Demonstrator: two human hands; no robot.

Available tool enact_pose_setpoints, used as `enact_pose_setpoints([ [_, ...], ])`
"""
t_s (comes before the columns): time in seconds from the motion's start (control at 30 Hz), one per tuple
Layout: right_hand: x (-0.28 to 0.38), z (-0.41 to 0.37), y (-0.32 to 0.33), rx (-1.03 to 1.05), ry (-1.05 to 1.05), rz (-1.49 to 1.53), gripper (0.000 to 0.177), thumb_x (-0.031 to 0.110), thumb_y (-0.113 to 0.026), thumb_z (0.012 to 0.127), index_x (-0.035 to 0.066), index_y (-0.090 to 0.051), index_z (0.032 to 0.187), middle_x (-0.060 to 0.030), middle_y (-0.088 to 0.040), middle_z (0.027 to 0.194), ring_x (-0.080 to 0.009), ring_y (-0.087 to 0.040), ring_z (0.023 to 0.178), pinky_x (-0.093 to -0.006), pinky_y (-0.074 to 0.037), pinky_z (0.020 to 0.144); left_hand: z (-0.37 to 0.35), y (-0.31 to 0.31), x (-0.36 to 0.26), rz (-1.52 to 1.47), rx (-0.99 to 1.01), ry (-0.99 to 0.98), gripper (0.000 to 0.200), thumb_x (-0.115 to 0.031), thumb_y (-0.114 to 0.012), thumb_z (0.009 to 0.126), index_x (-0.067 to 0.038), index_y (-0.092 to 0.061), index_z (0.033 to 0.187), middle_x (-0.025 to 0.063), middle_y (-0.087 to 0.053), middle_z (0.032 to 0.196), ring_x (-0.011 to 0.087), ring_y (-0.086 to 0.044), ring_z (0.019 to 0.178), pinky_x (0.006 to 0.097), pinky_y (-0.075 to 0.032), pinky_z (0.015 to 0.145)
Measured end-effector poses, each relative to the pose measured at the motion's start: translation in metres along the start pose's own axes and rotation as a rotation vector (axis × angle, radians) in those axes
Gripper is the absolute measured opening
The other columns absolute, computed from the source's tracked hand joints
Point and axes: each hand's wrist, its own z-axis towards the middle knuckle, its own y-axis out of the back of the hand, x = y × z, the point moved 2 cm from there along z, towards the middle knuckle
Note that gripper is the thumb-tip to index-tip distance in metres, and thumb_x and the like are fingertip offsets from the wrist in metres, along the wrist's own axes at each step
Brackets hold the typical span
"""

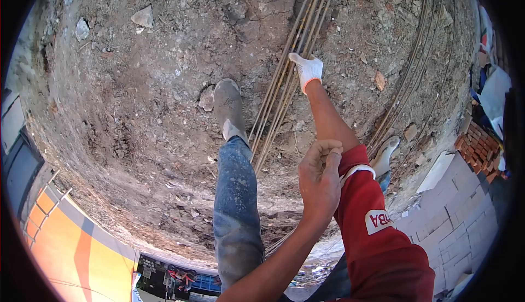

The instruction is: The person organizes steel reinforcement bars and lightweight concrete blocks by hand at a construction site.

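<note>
My right hand (308, 70), in a white knitted glove with an orange cuff, is closed around part of a bundle of long, thin steel rods (284, 83). The thumb shows on top, while most of the fingers are hidden. The rods run slantwise over the dirt from the top edge to beside my boot. Bare and ungloved, my left hand (321, 179) is closed with its fingertips pinched together, right by the pushed-up red sleeve (358, 203) of my right arm. Whether cloth or anything else lies between those fingertips is not visible.
Rough dirt ground (153, 100) with loose stones lies all around. One grey boot (228, 102) is left of the rods, the other boot (386, 154) at right. More thin rods (410, 72) curve past there. Bricks (479, 151), pale blocks (456, 214) and an orange wall (71, 242) stand beyond.
</note>
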Motion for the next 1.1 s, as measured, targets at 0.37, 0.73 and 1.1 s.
enact_pose_setpoints([
  [0.37,0.004,0.004,0.007,0.14,0.0,-0.009,0.051,0.015,-0.085,0.071,-0.003,-0.063,0.112,-0.0085,-0.067,0.085,-0.0163,-0.059,0.065,-0.0354,-0.046,0.059,0.0,-0.007,0.011,0.017,0.018,0.036,0.013,-0.005,-0.054,0.093,-0.001,-0.064,0.101,0.0054,-0.064,0.093,0.0103,-0.057,0.087,0.0245,-0.045,0.082],
  [0.73,-0.004,0.015,0.004,0.122,-0.002,0.04,0.043,0.015,-0.082,0.073,-0.005,-0.065,0.108,-0.0113,-0.068,0.086,-0.0203,-0.062,0.071,-0.0368,-0.049,0.064,0.0,-0.006,0.018,-0.002,0.018,0.026,0.014,-0.006,-0.055,0.093,0.0,-0.063,0.102,0.0058,-0.064,0.092,0.0103,-0.058,0.086,0.0242,-0.047,0.081],
  [1.1,-0.025,0.044,-0.003,0.077,0.045,-0.122,0.069,0.026,-0.078,0.071,-0.005,-0.054,0.129,-0.0199,-0.062,0.123,-0.0302,-0.061,0.112,-0.0375,-0.05,0.093,0.007,0.007,0.007,0.018,0.05,0.068,0.014,-0.008,-0.054,0.094,-0.002,-0.062,0.104,0.0063,-0.064,0.093,0.0113,-0.059,0.085,0.0252,-0.047,0.08],
])
